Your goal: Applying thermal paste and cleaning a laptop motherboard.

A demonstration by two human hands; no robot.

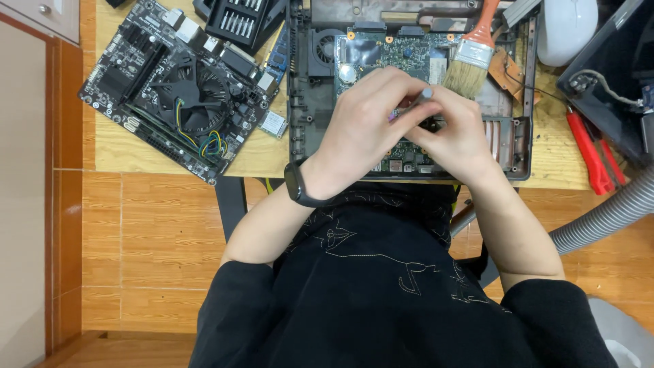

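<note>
Starting at the left end of the bench (122,146), there's a loose black motherboard (180,88) with a fan and coloured wires, sitting angled near the front edge, and a bit case (238,20) behind it. Middle of the bench is the opened laptop chassis (310,109) with its green board (395,54) exposed. Left hand (361,129), with a black wristband, and right hand (456,136) are bunched together right over that board, both pinching a thin screwdriver (415,102); its grey cap pokes up between the fingers, shaft slanting down-left. The tip and whatever it's on are totally hidden under the hands. A paintbrush (473,58) leans on the chassis just behind the right hand, red pliers (593,153) lie further right, and a grey hose is cut off at the edge.
</note>
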